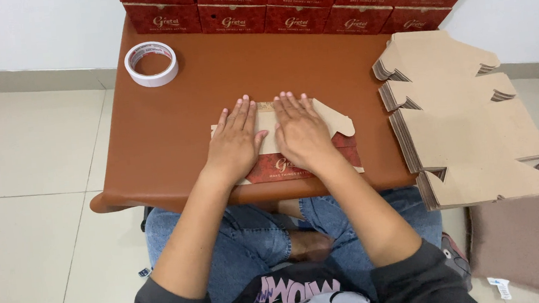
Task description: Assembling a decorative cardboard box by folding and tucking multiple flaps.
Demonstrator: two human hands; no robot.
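Observation:
A flat cardboard box blank (338,124), brown inside and red on its printed side, lies on the brown low table (164,135) in front of me. My left hand (235,140) presses flat on its left half, fingers together and pointing away. My right hand (300,131) presses flat on its right half beside it, thumbs nearly touching. Part of the blank is hidden under both palms.
A roll of white tape (151,63) lies at the table's far left corner. Red folded boxes (289,0) are stacked in rows along the back wall. A tall stack of unfolded brown blanks (468,121) sits at the right, overhanging a grey cushion (531,245).

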